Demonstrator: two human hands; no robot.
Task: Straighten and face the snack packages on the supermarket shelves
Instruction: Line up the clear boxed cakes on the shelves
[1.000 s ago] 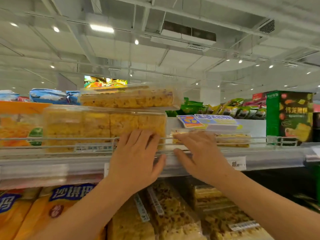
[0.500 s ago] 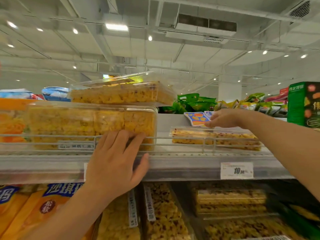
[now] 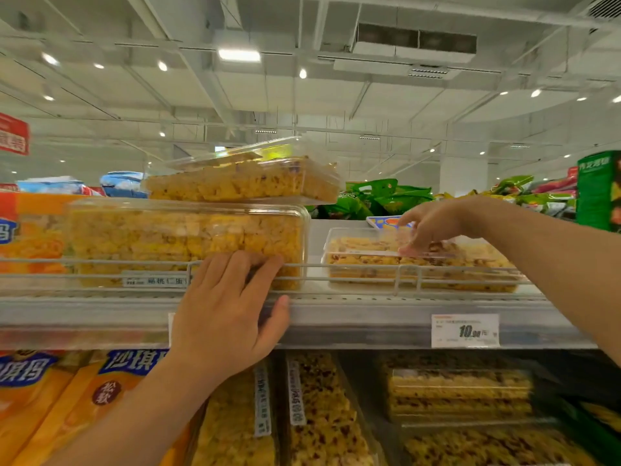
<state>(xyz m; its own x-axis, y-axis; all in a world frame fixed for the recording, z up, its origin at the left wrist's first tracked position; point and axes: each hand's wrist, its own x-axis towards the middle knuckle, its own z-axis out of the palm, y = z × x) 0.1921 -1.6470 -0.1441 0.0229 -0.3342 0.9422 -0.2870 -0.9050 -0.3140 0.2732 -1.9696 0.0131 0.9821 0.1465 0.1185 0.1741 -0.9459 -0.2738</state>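
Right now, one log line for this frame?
left hand: flat on large clear plastic snack box | right hand: fingertips on flat clear plastic snack tray | facing unfinished

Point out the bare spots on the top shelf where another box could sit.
One free patch: bare shelf between the tall clear box under the left hand and the flat box the right hand touches. Left of the tall box it is crowded, with an orange pack close against it.
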